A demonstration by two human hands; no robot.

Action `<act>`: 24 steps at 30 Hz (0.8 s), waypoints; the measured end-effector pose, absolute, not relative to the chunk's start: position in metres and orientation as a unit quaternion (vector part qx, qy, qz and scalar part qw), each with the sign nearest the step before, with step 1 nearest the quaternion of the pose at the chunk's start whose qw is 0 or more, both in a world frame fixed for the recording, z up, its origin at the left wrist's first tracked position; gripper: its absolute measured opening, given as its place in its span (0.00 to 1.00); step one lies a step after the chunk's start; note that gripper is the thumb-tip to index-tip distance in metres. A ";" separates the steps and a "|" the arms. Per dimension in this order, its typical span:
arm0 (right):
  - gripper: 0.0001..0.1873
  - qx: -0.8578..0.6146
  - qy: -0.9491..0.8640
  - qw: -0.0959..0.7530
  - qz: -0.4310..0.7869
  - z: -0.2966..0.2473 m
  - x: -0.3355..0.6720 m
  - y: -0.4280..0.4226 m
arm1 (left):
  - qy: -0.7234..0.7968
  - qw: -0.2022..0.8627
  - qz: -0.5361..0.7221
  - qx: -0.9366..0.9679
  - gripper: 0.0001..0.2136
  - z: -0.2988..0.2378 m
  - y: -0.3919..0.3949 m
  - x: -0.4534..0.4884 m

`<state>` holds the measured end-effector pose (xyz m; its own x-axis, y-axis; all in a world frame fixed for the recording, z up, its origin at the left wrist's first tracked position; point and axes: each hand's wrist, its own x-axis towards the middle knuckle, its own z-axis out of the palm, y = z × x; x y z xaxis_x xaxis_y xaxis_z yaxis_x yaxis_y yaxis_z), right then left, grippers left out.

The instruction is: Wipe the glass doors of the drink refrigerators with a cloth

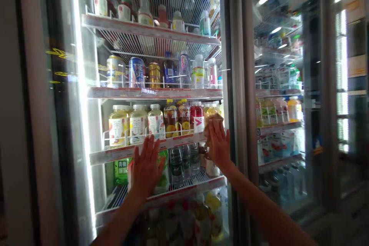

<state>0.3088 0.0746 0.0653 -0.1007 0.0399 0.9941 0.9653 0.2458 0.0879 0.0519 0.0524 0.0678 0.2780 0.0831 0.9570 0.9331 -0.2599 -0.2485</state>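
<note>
A glass door (99, 184) of a lit drink cooler stands in front of me. Against it, level with the lower shelves, my left hand (146, 167) lies spread with its fingers up and nothing in it. My right hand (219, 146) presses a brownish cloth (212, 120) to the glass near the door's right edge. Only the upper part of the cloth shows; the hand covers the rest. Between and behind my hands are tea bottles (138, 123), a red bottle (197, 117) and dark bottles with yellow caps (170, 117).
Several wire shelves behind the glass carry cans (136, 72) and bottles. A vertical light strip (82, 84) glows along the left side. A metal door frame (243, 84) runs just right of my right hand. Beyond it stands another cooler section with drinks (269, 111).
</note>
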 end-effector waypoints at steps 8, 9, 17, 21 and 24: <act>0.35 -0.398 -0.631 0.488 -0.453 0.054 0.324 0.080 | -0.404 0.438 -0.458 -0.660 0.33 0.053 0.052 0.055; 0.35 -0.413 -0.616 0.500 -0.448 0.060 0.332 0.082 | -0.407 0.433 -0.457 -0.662 0.34 0.051 0.050 0.056; 0.36 -0.432 -0.618 0.505 -0.420 -0.045 0.358 0.069 | -0.412 0.406 -0.433 -0.691 0.35 -0.003 0.033 0.074; 0.36 -0.427 -0.640 0.477 -0.426 -0.049 0.367 0.068 | -0.401 0.408 -0.422 -0.703 0.34 -0.023 0.031 0.078; 0.36 -0.430 -0.617 0.496 -0.434 -0.007 0.374 0.078 | -0.409 0.400 -0.416 -0.707 0.33 -0.024 0.031 0.077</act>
<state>0.3743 0.0778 -0.0071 -0.1378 0.1004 0.9854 0.9610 0.2545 0.1084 0.0769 0.0309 -0.0243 0.3199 0.2464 0.9148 0.9107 -0.3462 -0.2252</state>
